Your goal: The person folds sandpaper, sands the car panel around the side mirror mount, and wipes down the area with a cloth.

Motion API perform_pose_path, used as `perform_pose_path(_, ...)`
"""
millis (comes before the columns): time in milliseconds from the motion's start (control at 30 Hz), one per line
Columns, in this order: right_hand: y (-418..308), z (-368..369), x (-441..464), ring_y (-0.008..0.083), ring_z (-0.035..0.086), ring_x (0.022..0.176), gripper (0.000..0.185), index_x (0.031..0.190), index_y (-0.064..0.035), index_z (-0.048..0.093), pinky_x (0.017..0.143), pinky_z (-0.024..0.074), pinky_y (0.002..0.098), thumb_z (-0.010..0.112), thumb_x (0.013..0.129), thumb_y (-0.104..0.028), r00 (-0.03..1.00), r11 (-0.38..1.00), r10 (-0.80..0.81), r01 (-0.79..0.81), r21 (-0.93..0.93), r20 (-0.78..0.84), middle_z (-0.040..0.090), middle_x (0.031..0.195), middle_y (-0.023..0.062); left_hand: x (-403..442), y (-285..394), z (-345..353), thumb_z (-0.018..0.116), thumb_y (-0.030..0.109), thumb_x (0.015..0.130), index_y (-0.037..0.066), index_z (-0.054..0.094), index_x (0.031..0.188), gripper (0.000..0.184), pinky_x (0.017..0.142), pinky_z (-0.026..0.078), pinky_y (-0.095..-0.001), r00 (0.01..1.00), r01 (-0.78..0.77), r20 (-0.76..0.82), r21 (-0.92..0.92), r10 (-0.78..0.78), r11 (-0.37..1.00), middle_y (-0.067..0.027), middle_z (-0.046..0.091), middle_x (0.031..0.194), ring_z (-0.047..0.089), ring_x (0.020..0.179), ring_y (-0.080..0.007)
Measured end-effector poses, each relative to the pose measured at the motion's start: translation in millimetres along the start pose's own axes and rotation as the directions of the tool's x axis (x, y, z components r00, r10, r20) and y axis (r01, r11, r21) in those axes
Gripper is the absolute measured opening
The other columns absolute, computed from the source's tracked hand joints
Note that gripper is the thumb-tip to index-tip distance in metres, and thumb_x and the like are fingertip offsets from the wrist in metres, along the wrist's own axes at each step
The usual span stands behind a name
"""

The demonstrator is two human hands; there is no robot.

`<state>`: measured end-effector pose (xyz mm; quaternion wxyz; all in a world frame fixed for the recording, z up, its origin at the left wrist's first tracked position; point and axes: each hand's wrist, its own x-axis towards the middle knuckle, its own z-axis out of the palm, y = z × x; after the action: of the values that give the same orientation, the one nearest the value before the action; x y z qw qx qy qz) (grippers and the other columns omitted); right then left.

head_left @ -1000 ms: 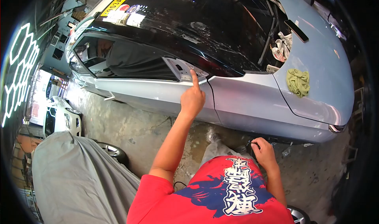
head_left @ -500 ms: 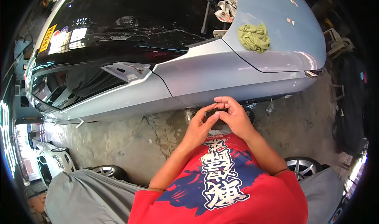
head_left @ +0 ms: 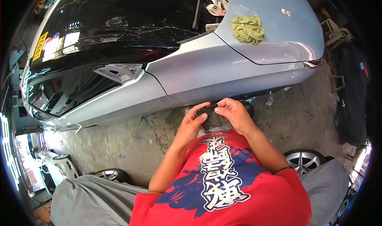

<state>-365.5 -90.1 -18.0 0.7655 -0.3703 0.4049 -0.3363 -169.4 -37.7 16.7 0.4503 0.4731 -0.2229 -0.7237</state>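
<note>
In front of my chest, both hands hold a small thin dark grey sheet of what looks like sandpaper (head_left: 211, 123). My left hand (head_left: 191, 121) pinches its left side between thumb and fingers. On the upper right corner, my right hand (head_left: 235, 113) is closed, thumb against fingertips. The sheet hangs flat between them, facing me. Beyond the hands stands a silver-blue car (head_left: 191, 80), side-on and apart from them. A crumpled green cloth (head_left: 247, 29) lies on its hood.
Wet, cracked concrete floor (head_left: 123, 146) lies between me and the car. Behind me, grey covers (head_left: 91, 198) drape over another vehicle with alloy wheels (head_left: 304, 161). A pale plastic chair (head_left: 337, 35) stands beyond the hood. Crumpled newspaper (head_left: 218, 3) rests near the windshield.
My hands have drawn slightly apart and turned, so the dark sheet now shows open between them. The view has shifted a little, moving the car up and left in frame.
</note>
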Motion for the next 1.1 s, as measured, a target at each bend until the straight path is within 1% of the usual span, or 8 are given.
perform_pose_path(67,0,1,0,0.006,0.058,0.073,0.012,0.105,-0.0041,0.069,0.064,0.0467,0.024,0.07,0.1,-0.015,0.999,0.998,0.043,-0.043,0.046,0.005,0.066,0.086,-0.0027,2,-4,-6,0.068,0.015,0.099,0.005,0.059,0.14,0.043,0.107,0.052,-0.0423,0.997,-0.009,0.069,-0.098,0.015,0.995,-0.0114,0.067,0.129,0.065,0.118,-0.0229)
perform_pose_path(167,-9,2,-6,0.007,0.056,0.072,0.015,0.106,-0.0057,0.068,0.061,0.0431,0.0243,0.072,0.096,-0.017,0.998,0.996,-0.038,0.033,-0.082,-0.057,0.063,0.086,-0.0026,4,-12,0,0.072,0.012,0.096,0.006,0.059,0.139,0.045,0.093,0.056,-0.036,0.993,-0.099,0.053,-0.137,0.107,0.986,-0.0037,0.068,0.119,0.064,0.113,-0.0139)
perform_pose_path(300,-5,-7,-4,0.0044,0.05,0.077,0.01,0.104,-0.0069,0.066,0.064,0.0387,0.0237,0.067,0.097,-0.014,0.989,0.989,-0.078,0.061,-0.136,-0.123,0.058,0.087,-0.0054,18,-37,-19,0.076,0.013,0.095,0.009,0.06,0.112,0.024,0.073,0.052,-0.0271,0.994,-0.104,-0.051,-0.122,0.099,0.987,0.0029,0.065,0.097,0.061,0.084,-0.0079)
perform_pose_path(367,2,-17,-1,0.0063,0.056,0.087,0.012,0.112,-0.0063,0.062,0.076,0.0468,0.024,0.061,0.1,-0.009,0.996,0.999,-0.048,0.046,-0.023,-0.074,0.06,0.098,-0.0022,18,-26,-12,0.075,0.009,0.095,0.01,0.057,0.105,0.021,0.069,0.049,-0.0231,0.979,-0.188,-0.102,-0.098,0.179,0.977,0.004,0.063,0.091,0.058,0.078,-0.0052)
perform_pose_path(567,-3,-2,-6,0.008,0.061,0.089,0.019,0.114,-0.0053,0.056,0.079,0.055,0.0287,0.063,0.097,-0.002,1.0,1.0,-0.003,0.003,-0.001,0.016,0.063,0.099,0.0014,19,-38,-5,0.076,0.008,0.096,0.01,0.055,0.11,0.025,0.078,0.051,-0.022,0.939,-0.325,-0.183,-0.202,0.29,0.924,0.0022,0.062,0.1,0.06,0.09,-0.0053)
perform_pose_path(733,-9,-14,4,0.0084,0.06,0.092,0.01,0.106,-0.0035,0.058,0.082,0.0523,0.0279,0.062,0.098,0.002,0.973,0.962,-0.204,0.179,-0.205,-0.109,0.063,0.098,0.0023,27,-36,-16,0.074,0.009,0.096,0.006,0.065,0.117,0.023,0.078,0.051,-0.0229,0.888,-0.396,-0.133,0.265,0.441,0.879,0.0026,0.062,0.099,0.06,0.088,-0.0056)
perform_pose_path(900,-26,5,-4,0.019,0.063,0.098,0.008,0.101,-0.0014,0.062,0.091,0.0504,0.034,0.062,0.095,0.004,0.845,0.683,-0.534,0.451,-0.574,0.028,0.067,0.102,0.0091,20,-24,-10,0.07,0.018,0.1,0.006,0.069,0.115,0.02,0.069,0.057,-0.0272,0.99,-0.064,-0.104,0.27,0.095,0.961,0.0031,0.065,0.094,0.061,0.081,-0.0065)
perform_pose_path(1100,-40,16,-12,0.0338,0.064,0.109,0.016,0.097,-0.003,0.065,0.099,0.047,0.0474,0.068,0.084,0.005,0.638,0.145,-0.624,0.663,-0.734,0.452,0.071,0.11,0.0108,24,-22,-6,0.067,0.021,0.102,0.007,0.069,0.115,0.02,0.073,0.061,-0.0289,0.995,-0.035,-0.096,-0.366,0.0,0.93,0.0037,0.066,0.095,0.063,0.084,-0.0067)
